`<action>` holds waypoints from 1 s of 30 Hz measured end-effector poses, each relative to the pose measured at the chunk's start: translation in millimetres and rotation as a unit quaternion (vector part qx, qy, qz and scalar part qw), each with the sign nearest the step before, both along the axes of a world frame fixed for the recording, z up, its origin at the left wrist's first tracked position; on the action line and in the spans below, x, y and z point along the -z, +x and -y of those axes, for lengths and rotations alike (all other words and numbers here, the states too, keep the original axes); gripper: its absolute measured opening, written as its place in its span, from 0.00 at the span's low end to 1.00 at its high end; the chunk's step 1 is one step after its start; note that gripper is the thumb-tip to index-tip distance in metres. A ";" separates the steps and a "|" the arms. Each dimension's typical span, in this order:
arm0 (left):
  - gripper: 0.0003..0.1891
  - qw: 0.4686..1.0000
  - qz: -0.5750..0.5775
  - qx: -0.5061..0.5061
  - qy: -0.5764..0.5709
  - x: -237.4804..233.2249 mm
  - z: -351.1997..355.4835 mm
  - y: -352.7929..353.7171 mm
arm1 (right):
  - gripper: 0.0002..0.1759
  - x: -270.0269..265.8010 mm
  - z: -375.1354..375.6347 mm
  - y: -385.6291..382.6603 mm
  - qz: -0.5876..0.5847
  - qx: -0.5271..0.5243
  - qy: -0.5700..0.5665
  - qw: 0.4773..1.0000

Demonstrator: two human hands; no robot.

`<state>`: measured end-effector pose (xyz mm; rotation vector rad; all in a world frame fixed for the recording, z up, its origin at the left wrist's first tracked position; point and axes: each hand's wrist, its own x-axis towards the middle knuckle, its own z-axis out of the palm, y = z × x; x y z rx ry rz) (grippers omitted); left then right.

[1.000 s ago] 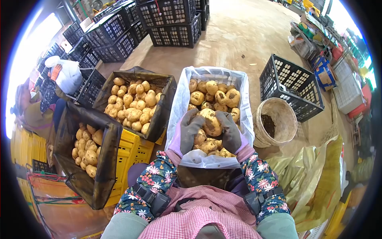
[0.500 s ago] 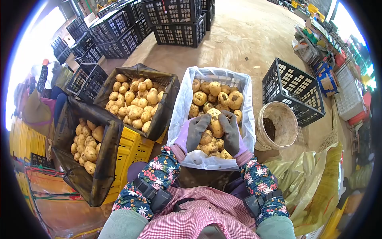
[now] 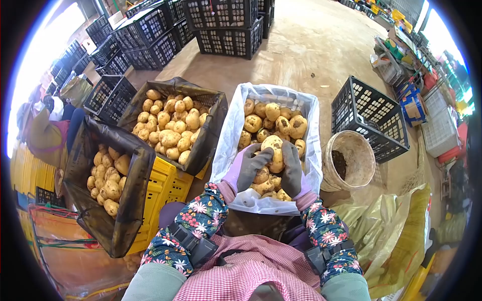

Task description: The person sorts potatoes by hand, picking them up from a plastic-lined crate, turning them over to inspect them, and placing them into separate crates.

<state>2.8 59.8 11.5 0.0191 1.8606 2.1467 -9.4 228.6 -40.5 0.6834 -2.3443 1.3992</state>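
Both my hands wear dark-palmed gloves with purple cuffs. A large potato [image 3: 272, 146] is held between them, above the crate lined with white plastic [image 3: 315, 135]. My left hand [image 3: 251, 168] has its fingers closed round the potato's left side. On the right side, my right hand [image 3: 291, 170] presses its fingers against the same potato. Beneath and beyond my hands, several potatoes [image 3: 271, 111] lie in the white-lined crate, some with dark soil patches.
Left stand two dark-lined crates [image 3: 213, 131] [image 3: 103, 228] of potatoes, near yellow crates [image 3: 155, 200]. Right are a dirty white bucket [image 3: 369, 150], a black crate [image 3: 351, 108] and yellowish sacks [image 3: 386, 226]. Stacked black crates [image 3: 228, 42] stand ahead. A person [image 3: 47, 130] is at far left.
The held potato has risen slightly and turned a little between my hands. My left hand's fingers have shifted their hold. The person at far left has bent lower.
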 end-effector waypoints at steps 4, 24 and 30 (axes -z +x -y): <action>0.18 1.000 -0.010 -0.005 0.016 11.3 -2.8 0.0 | 0.21 -0.2 -0.2 0.9 0.002 0.020 0.018 1.000; 0.21 0.999 0.019 -0.018 0.034 17.5 0.6 9.0 | 0.23 -14.8 4.7 1.3 0.261 -0.041 -0.256 0.930; 0.21 0.992 -0.065 0.031 -0.104 17.5 3.8 8.7 | 0.23 -17.7 12.4 4.5 0.198 -0.036 -0.227 0.953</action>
